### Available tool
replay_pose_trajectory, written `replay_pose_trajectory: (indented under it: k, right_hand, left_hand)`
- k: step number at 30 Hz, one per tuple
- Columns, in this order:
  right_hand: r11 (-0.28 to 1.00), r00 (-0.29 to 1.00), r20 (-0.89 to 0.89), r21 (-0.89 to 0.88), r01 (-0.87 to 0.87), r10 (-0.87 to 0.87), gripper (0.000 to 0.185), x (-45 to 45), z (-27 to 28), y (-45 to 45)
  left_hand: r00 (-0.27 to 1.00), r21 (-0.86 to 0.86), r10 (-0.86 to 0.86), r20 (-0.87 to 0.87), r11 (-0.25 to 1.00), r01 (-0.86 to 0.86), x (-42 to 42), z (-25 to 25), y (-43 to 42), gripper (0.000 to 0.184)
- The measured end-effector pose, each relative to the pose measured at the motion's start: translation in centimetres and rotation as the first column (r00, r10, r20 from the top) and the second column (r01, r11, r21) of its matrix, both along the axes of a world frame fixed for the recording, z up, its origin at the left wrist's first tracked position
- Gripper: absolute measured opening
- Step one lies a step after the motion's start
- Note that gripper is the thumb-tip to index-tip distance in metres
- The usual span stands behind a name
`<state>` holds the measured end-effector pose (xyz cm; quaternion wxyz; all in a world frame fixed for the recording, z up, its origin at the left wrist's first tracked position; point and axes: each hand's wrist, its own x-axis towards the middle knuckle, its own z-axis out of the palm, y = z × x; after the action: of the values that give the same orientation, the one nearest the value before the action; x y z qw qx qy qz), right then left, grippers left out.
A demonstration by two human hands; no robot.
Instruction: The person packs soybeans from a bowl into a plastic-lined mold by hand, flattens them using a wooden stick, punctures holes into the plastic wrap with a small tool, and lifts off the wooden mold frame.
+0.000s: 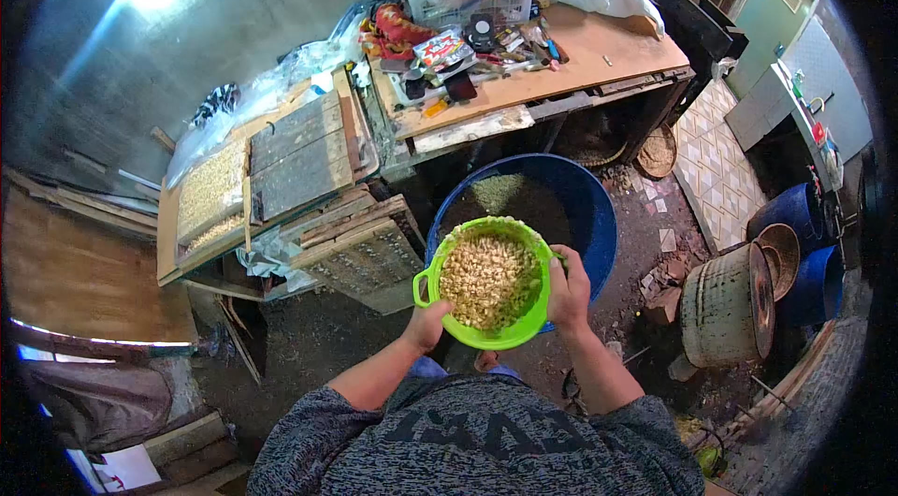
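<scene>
A lime-green plastic basin [505,339] with a loop handle on its left is held in front of my body. Pale, yellowish grain-like pieces [488,281] fill much of it; their exact kind is unclear. My left hand [427,328] is closed on the lower left rim, thumb on top. On the right side, my right hand [569,292] grips the rim, its other fingers hidden beneath. Just beyond the basin stands a big round blue tub [599,215], partly covered by it. Dark material lies inside the tub, with a small pale heap [499,191] on it.
A cluttered wooden table [599,37] stands at the back. To its left, a bench holds a tray of pale pieces [208,192] and dark boards [299,154]. A rusty drum [728,304] and blue barrels [812,285] stand right. Rubble [664,295] lies on the floor.
</scene>
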<state>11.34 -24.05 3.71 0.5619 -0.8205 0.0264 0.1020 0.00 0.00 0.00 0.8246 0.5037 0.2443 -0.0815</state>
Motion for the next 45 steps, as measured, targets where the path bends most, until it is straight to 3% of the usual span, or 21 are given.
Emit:
replay_pose_trajectory:
  k: [2,3,5,7,9,12,15,17,18,19,21,23,25,29,31,33,35,38,42,44,45]
  right_hand:
    - [0.959,0.931,0.353,0.284,-0.016,-0.088,0.025,-1.1,-0.1,0.5]
    - [0.988,0.922,0.388,0.148,-0.039,-0.022,0.025,-1.0,1.5,-1.5]
    - [0.990,0.951,0.305,0.112,-0.081,0.043,0.024,-2.6,2.0,2.4]
    - [0.991,0.941,0.324,0.057,-0.123,0.099,0.025,-4.1,2.6,6.5]
    - [0.984,0.980,0.158,0.109,-0.143,0.125,0.026,-5.8,3.6,10.4]
    - [0.928,0.978,0.097,0.311,-0.204,0.183,0.032,-8.5,3.5,15.8]
    - [0.875,0.962,0.001,0.415,-0.248,0.272,0.039,-12.3,4.5,18.7]
    - [0.943,0.937,-0.110,0.061,-0.327,0.332,0.041,-12.6,2.7,20.7]
    - [0.924,0.926,-0.020,-0.060,-0.378,0.377,0.041,-13.0,-0.1,21.1]
    - [0.918,0.919,-0.019,-0.052,-0.394,0.394,0.041,-13.4,-3.4,20.7]
    - [0.670,0.760,0.057,-0.517,-0.533,0.648,0.041,-14.1,-8.8,19.7]
    - [0.631,0.722,-0.291,-0.352,-0.691,0.628,0.047,-15.9,-11.4,18.7]
    - [0.540,0.635,-0.581,-0.359,-0.761,0.508,0.055,-18.9,-12.5,18.3]
    - [0.499,0.506,-0.690,-0.237,-0.834,0.517,0.066,-22.7,-14.7,19.0]
    - [0.415,0.440,-0.695,-0.219,-0.883,0.568,0.063,-22.0,-10.6,23.8]
    - [0.469,0.335,-0.749,-0.037,-0.882,0.571,0.062,-20.9,-12.3,26.4]
    - [0.208,0.249,-0.544,-0.137,-0.968,0.801,0.063,-19.9,-7.1,33.6]
    - [0.059,0.094,-0.320,-0.117,-0.991,0.943,0.067,-19.9,-3.4,43.0]
    - [0.029,0.025,-0.041,0.110,-0.994,0.999,0.066,-22.6,-0.2,54.8]
    - [0.091,0.111,0.205,0.107,-0.990,0.972,0.066,-23.0,0.5,59.8]
    - [0.094,0.117,0.205,0.120,-0.988,0.972,0.066,-22.3,0.6,62.4]
  left_hand:
    - [0.963,-0.015,0.107,0.248,0.994,-0.106,-1.1,1.0,-0.7,0.059]
    - [0.953,-0.156,0.158,0.258,0.980,-0.120,-1.5,-1.5,-3.5,0.059]
    - [0.973,-0.029,0.089,0.213,0.996,-0.085,-4.4,-1.9,0.6,0.055]
    - [0.983,-0.061,0.130,0.133,0.991,-0.122,-5.8,1.7,4.4,0.047]
    - [0.971,-0.252,0.229,0.067,0.946,-0.205,-7.9,1.9,7.6,0.045]
    - [0.941,-0.204,0.335,0.039,0.925,-0.321,-12.7,0.8,12.0,0.041]
    - [0.907,-0.118,0.415,-0.074,0.899,-0.422,-19.9,6.6,15.6,0.042]
    - [0.814,-0.178,0.576,-0.074,0.796,-0.579,-22.7,4.9,18.5,0.045]
    - [0.794,-0.143,0.604,-0.070,0.782,-0.607,-25.0,5.0,20.4,0.049]
    - [0.721,-0.170,0.650,-0.241,0.703,-0.690,-27.3,4.0,22.0,0.047]
    - [0.621,-0.129,0.772,-0.134,0.608,-0.783,-31.8,3.6,24.7,0.049]
    - [0.553,-0.120,0.829,-0.088,0.542,-0.832,-35.4,4.4,26.4,0.050]
    - [0.467,-0.120,0.883,-0.042,0.459,-0.880,-38.9,4.4,27.6,0.050]
    - [0.323,-0.158,0.946,-0.004,0.319,-0.935,-43.5,4.3,28.8,0.048]
    - [0.204,-0.075,0.976,-0.076,0.198,-0.977,-45.0,4.5,29.5,0.043]
    - [0.234,-0.127,0.970,-0.068,0.224,-0.966,-46.9,4.1,30.1,0.039]
    - [0.159,-0.035,0.978,-0.136,0.155,-0.987,-47.9,4.0,30.8,0.047]
    - [0.132,0.043,0.984,-0.121,0.138,-0.990,-47.8,5.5,32.5,0.046]
    - [0.075,-0.002,0.993,-0.091,0.075,-0.997,-46.9,7.3,36.2,0.049]
    - [0.096,0.060,0.993,-0.068,0.100,-0.993,-45.2,9.9,39.3,0.051]
    - [0.098,0.073,0.993,-0.068,0.103,-0.992,-44.9,9.7,41.2,0.051]
